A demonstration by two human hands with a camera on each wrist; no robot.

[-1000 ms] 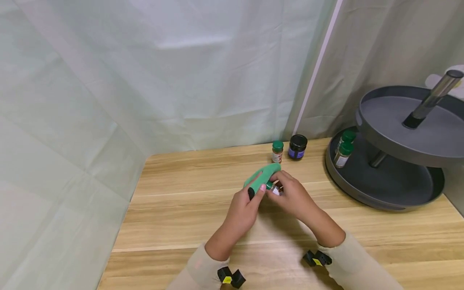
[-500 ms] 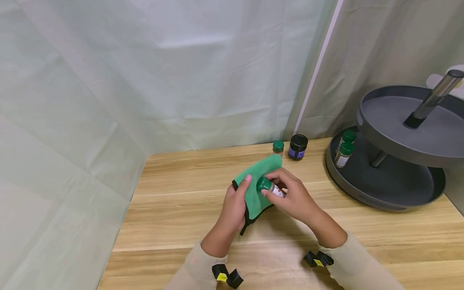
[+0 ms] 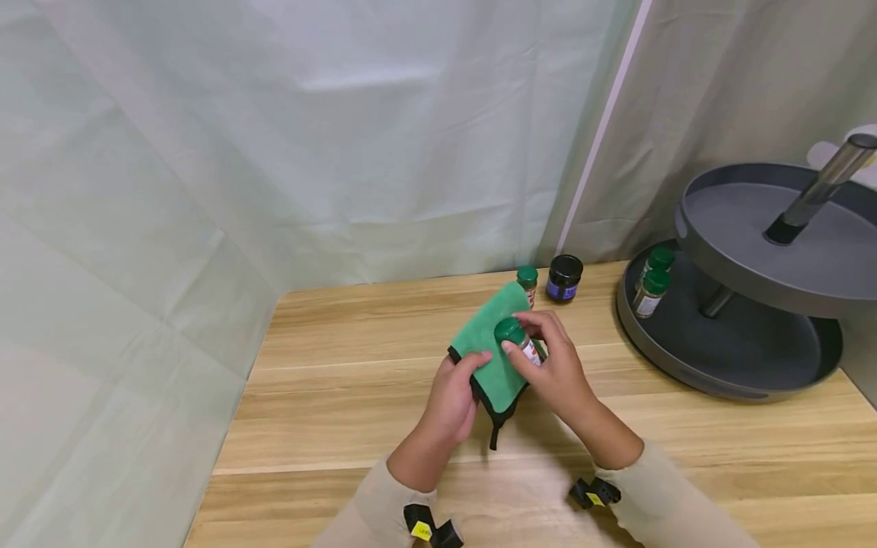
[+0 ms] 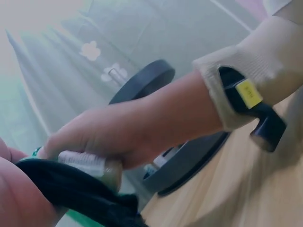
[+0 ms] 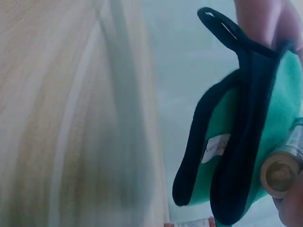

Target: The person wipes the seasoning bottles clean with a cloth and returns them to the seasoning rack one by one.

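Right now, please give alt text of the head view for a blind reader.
A person's left hand holds a green cloth while the right hand holds a green-capped jar over it, above a wooden table. Two other jars stand behind; at right, a gray two-tier tray bears two more jars.

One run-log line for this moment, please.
left hand: holds green cloth | right hand: grips tilted bottle | table: second bottle, black jar | rack lower tier: two more bottles
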